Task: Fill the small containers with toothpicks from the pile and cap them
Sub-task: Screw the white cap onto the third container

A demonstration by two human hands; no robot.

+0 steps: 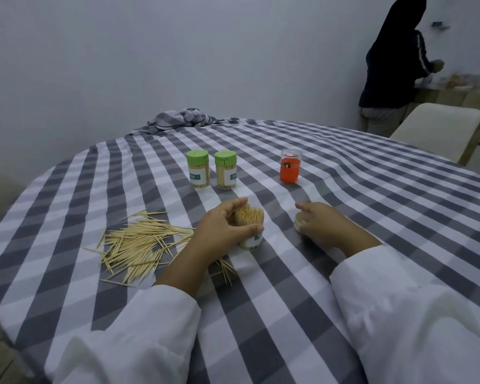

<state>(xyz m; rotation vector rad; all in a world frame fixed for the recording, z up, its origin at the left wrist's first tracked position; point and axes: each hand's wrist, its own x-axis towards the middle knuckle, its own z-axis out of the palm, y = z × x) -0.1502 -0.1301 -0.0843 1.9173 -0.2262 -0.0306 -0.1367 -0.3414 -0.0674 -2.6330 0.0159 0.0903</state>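
Near the worktop's centre, the left hand has its grip curled round the full, uncapped jar, light, rigid, best held mid-wall, while the right hand at 3 o'clock cups a pale cap.

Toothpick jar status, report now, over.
Left hand grips open clear toothpick-filled jar, uncapped. Right hand rests on pale round cap. Loose wooden toothpick pile remains left. Nothing blocking.
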